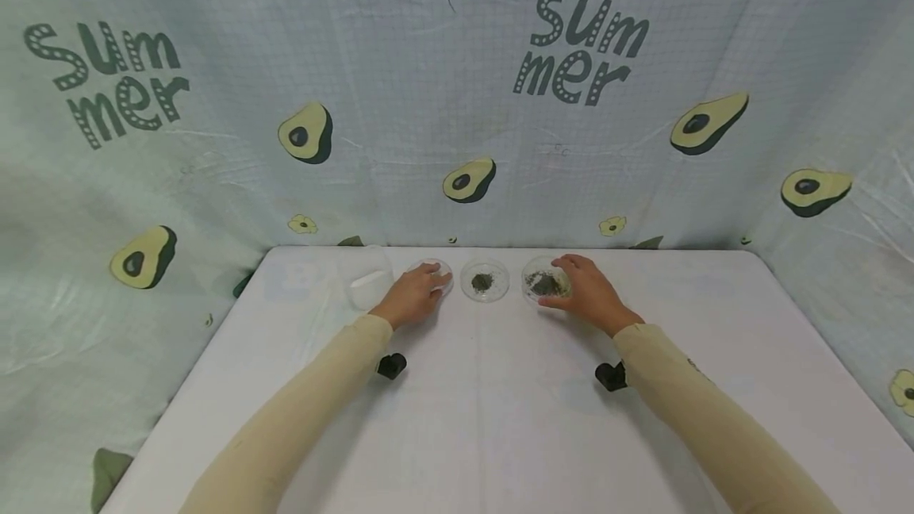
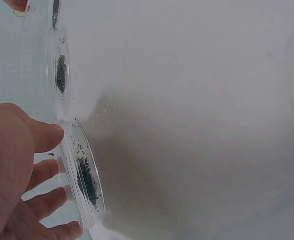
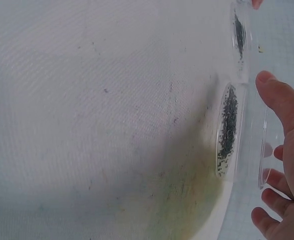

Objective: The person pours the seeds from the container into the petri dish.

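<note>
Three clear petri dishes with dark granules stand in a row near the table's back edge. My left hand (image 1: 412, 296) is over the left petri dish (image 2: 89, 175), thumb and fingertips gripping the lid's rim; the lid lies over the dish. The middle petri dish (image 1: 485, 281) stands untouched, its granules heaped at the centre. Around the right petri dish (image 1: 546, 284) my right hand (image 1: 589, 296) curves. In the right wrist view, its thumb and fingers hold a clear lid (image 3: 263, 145) just above that dish, and a gap shows between them.
Left of the dishes stands a clear container (image 1: 370, 284) with something whitish in it; its kind is hard to make out. A white cloth covers the table (image 1: 478, 419). Close behind it hangs a printed curtain (image 1: 385, 181). Black wrist cameras (image 1: 392, 366) stick out under the sleeves.
</note>
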Available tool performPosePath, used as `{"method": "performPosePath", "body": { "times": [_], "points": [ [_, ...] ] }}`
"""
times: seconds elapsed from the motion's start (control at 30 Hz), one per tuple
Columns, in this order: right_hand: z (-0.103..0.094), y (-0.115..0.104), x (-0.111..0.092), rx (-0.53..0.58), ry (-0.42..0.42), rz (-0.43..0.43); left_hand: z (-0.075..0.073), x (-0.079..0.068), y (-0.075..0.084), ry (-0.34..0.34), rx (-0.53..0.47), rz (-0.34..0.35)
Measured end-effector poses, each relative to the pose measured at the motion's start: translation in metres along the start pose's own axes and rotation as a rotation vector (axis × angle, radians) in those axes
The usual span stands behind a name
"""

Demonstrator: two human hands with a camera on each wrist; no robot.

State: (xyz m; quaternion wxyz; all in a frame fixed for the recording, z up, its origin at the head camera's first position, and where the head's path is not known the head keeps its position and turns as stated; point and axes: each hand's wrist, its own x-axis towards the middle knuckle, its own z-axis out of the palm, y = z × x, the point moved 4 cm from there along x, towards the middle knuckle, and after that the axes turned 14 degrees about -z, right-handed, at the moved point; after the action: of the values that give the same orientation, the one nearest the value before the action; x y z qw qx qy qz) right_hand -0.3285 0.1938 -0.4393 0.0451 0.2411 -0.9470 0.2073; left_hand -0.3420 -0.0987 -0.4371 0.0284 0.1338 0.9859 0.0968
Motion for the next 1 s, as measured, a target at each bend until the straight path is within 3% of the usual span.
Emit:
{"method": "performPosePath", "body": {
  "times": [0.4, 1.0],
  "points": [
    [0.006, 0.001, 0.006, 0.010, -0.007, 0.007, 0.002, 0.005, -0.002, -0.038, 0.034, 0.002],
    [0.011, 0.003, 0.009, 0.012, -0.034, 0.047, 0.001, 0.003, 0.000, -0.027, 0.032, -0.004]
  ]
}}
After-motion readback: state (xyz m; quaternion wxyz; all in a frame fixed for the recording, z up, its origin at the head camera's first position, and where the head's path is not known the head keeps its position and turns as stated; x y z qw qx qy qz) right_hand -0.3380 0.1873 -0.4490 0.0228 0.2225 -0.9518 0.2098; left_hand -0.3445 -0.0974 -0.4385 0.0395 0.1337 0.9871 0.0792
